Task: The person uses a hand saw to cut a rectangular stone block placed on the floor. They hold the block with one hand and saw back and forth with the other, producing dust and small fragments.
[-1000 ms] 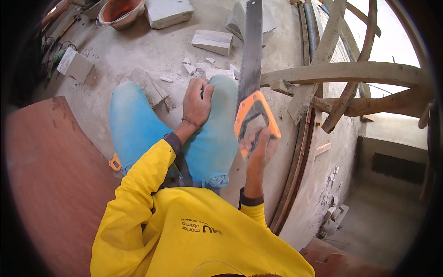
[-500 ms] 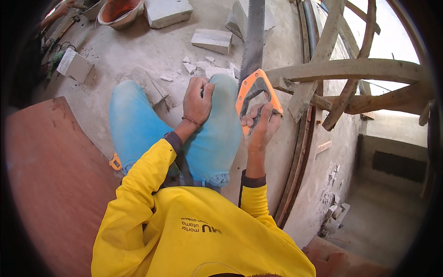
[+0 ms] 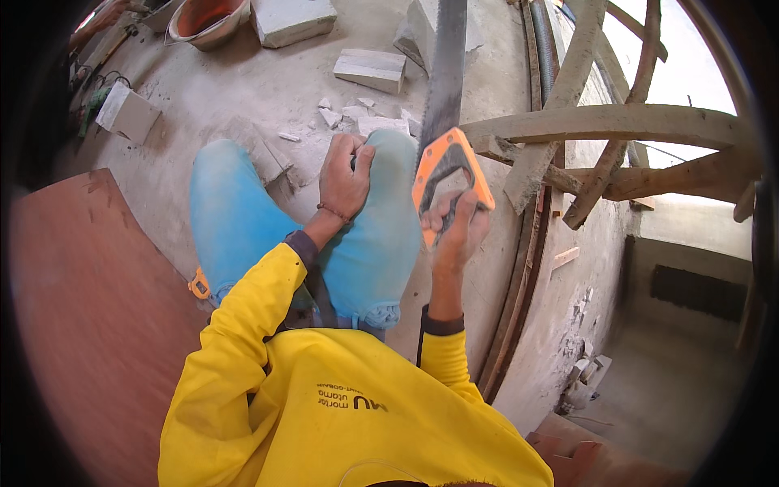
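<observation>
One head-worn fisheye view looked steeply down, close over the person's yellow sleeves [image 3: 243, 341], knees and concrete floor [image 3: 243, 89].

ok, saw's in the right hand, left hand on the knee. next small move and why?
Probably push the handsaw forward on a steady stroke. The right hand grips its orange handle, and the blade runs straight ahead over the floor's edge. The left hand braces on the blue-trousered knee, clear of the blade. What the teeth bite into is not visible.

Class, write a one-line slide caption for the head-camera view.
Crouching person's right hand grips an orange-handled handsaw beside the blue-trousered knees, left hand on the right knee, grey block fragments scattered ahead.
</observation>
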Motion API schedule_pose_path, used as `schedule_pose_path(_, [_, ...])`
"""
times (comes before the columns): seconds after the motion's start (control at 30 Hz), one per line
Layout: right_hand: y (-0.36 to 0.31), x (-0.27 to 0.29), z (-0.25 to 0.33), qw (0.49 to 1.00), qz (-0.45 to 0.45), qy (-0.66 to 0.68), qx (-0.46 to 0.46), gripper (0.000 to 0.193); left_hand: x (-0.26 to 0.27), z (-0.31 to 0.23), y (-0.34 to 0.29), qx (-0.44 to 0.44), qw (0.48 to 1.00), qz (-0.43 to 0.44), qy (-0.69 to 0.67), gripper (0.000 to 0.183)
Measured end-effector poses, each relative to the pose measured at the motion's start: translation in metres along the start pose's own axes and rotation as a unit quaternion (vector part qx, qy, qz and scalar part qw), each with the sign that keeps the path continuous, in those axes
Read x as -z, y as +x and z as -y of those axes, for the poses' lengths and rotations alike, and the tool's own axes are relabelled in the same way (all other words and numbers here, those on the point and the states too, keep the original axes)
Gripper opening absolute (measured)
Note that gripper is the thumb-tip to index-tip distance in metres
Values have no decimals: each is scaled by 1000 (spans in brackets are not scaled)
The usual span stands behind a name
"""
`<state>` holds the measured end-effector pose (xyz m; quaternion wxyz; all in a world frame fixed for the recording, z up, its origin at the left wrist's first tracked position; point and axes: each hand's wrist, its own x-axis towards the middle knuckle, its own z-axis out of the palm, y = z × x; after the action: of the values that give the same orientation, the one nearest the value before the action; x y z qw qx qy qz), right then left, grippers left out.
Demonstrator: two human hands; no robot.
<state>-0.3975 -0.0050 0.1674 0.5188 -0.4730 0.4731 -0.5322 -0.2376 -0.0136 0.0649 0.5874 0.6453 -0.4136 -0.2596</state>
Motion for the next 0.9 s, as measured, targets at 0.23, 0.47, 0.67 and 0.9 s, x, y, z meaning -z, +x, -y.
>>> schedule_pose_path(0.23, [1, 1, -1, 1000, 7, 8, -10, 40, -2, 2, 2, -21, 1000, -14, -6, 22])
schedule_pose_path(0.47, [-64, 32, 0, 999, -6, -19, -33, 43, -3, 5, 1, -24, 1000, -13, -11, 22])
schedule_pose_path(0.67, [-25, 8, 1, 1000, 3, -8, -13, 49, -1, 2, -1, -1, 1000, -5, -10, 21])
schedule_pose_path(0.9, [4, -6, 2, 999, -25, 37, -9, 41, -3, 6, 3, -29, 999, -18, -8, 20])
